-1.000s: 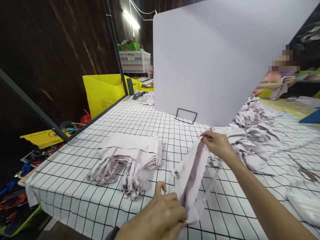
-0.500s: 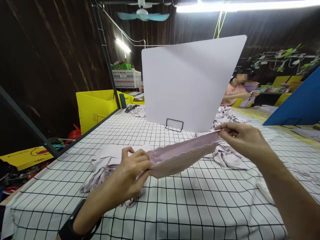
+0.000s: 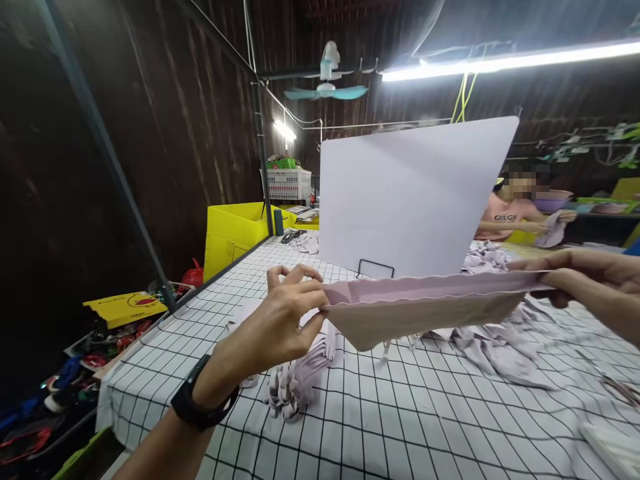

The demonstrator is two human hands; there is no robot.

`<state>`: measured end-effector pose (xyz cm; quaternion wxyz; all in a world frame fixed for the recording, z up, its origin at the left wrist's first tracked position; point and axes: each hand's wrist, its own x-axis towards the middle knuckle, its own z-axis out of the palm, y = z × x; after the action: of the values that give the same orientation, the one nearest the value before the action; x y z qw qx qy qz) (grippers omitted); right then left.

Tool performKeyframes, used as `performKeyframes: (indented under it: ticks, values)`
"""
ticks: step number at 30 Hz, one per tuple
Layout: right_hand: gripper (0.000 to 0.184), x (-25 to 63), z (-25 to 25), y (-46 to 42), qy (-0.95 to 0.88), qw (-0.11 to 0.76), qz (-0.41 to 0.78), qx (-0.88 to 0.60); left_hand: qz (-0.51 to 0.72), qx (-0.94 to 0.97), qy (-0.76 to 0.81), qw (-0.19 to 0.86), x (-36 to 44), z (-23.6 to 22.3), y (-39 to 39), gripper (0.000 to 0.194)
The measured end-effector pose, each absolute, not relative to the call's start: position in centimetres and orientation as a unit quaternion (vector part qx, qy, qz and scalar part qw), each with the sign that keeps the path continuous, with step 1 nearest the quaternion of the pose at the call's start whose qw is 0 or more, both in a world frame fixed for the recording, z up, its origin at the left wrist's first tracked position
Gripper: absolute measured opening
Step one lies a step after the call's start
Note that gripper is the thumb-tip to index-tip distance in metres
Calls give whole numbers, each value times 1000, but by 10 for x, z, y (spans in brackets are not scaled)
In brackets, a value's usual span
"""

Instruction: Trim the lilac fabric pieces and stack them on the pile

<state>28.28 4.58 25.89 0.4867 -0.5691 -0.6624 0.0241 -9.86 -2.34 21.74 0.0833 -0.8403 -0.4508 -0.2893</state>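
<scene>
A pale pink-mauve fabric piece [image 3: 425,313] with a wavy edge is stretched level between my two hands above the table. My left hand [image 3: 287,313], with a black band at the wrist, pinches its left end between thumb and fingers. At the other end my right hand [image 3: 595,283] grips the cloth, its thumb in front and the fingers partly hidden behind. Under my left hand lies a stack of folded pale fabric pieces [image 3: 295,383]. Beyond the stretched cloth, to the right, is a loose heap of similar pieces [image 3: 500,353].
A large white board [image 3: 405,200] stands on a black wire holder [image 3: 375,268] on the grid-patterned tablecloth [image 3: 415,427]. Scissors [image 3: 620,388] and a white object [image 3: 613,447] lie at the right. A yellow bin [image 3: 233,233] stands left, and a co-worker [image 3: 515,217] handles cloth behind.
Both hands have moved apart and risen slightly, drawing the fabric piece out longer and more level. My view has turned left, so the board appears further right and lower.
</scene>
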Motion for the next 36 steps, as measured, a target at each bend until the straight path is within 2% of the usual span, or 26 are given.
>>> performKeyframes:
  ticks: [3, 5, 11, 16, 19, 23, 25, 28, 31, 36]
  values:
    - [21, 279, 261, 39, -615, 548, 227, -519, -330, -819, -454, 117, -98, 223, -25, 12]
    - [27, 270, 264, 29, -599, 564, 282, -494, -365, -801, -456, 130, -98, 224, -26, 10]
    - [44, 254, 266, 18, -648, 509, 249, -509, -389, -783, -463, 146, -100, 223, -18, 10]
    - [33, 242, 263, 9, -724, 473, 264, -427, -514, -712, -469, 93, -104, 224, -25, 7]
    - [23, 228, 246, 10, -779, 398, 317, -367, -572, -663, -482, 16, -105, 212, -32, 7]
    - [16, 224, 185, 35, -843, 157, 381, -347, -449, -717, -520, -116, -104, 168, -29, 11]
    - [19, 232, 145, 54, -817, 99, 397, -405, -371, -749, -529, -145, -101, 142, -25, 13]
    - [23, 252, 95, 83, -768, 139, 349, -518, -312, -779, -527, -135, -94, 114, -17, 14]
    - [25, 263, 65, 106, -744, 174, 282, -580, -309, -767, -550, -113, -82, 104, -5, 14]
    - [19, 250, 40, 125, -765, 188, 235, -570, -328, -755, -556, -116, -52, 97, 27, 14]
